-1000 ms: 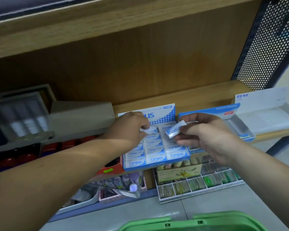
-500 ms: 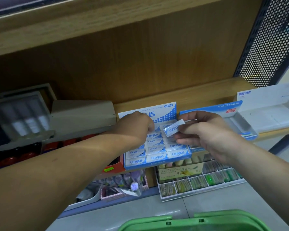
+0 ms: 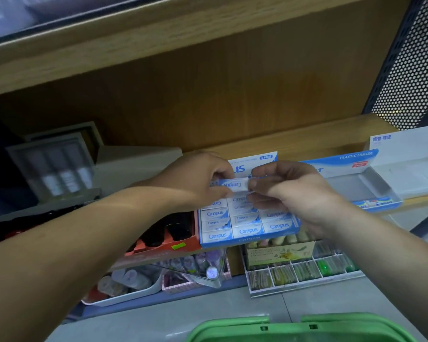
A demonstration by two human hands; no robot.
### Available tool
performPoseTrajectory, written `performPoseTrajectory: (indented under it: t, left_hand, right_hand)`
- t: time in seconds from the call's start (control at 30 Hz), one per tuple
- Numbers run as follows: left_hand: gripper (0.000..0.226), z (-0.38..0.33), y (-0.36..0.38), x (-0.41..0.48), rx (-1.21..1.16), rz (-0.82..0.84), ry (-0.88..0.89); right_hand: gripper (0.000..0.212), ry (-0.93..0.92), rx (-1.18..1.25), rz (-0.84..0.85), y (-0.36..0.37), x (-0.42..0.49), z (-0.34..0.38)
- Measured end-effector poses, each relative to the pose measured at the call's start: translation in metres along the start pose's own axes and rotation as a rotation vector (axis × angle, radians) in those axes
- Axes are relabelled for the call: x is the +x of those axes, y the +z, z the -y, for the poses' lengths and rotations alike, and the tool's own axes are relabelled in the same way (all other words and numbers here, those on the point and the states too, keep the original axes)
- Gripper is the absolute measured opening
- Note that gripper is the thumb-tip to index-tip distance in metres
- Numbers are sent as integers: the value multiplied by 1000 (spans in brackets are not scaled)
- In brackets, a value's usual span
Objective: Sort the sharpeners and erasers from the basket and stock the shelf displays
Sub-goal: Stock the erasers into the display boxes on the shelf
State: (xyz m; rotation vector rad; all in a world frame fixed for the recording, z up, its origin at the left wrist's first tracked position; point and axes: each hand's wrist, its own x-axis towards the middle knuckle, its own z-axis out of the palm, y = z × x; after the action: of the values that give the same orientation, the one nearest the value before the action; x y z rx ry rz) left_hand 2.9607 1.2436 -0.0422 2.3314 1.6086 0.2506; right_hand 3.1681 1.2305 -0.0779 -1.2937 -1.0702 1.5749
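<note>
Nearest us the green basket [image 3: 302, 327] sits at the bottom edge, its contents out of view. Beyond it, the left hand [image 3: 195, 180] and right hand [image 3: 289, 191] each pinch one end of a Campus eraser [image 3: 234, 185], holding it just over the back rows of the blue display box [image 3: 247, 230] on the wooden shelf [image 3: 307, 139]. Its long axis runs left to right, roughly level, and its label reads upside down to us, unlike the rows below. We judge two risks: a fingertip pinch slipping so it drops behind the box, or seating it reversed
</note>
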Motion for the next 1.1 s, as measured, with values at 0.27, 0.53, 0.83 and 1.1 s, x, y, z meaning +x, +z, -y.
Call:
performPoseTrajectory:
  t: [0.27, 0.53, 0.83, 1.1]
  left_hand:
    - [34, -10, 7, -5, -365, -50, -36]
    - [28, 9, -3, -8, -82, -138, 2]
    - [22, 51, -5, -24, -21, -120, -68]
    - [30, 63, 8, -32, -136, 3, -142]
  right_hand:
    - [9, 5, 50, 107, 9, 0, 0]
    - [6, -57, -285, 79, 16, 4, -1]
    - [12, -151, -663, 46, 36, 44, -1]
    - [23, -295, -1021, 123, 63, 68, -21]
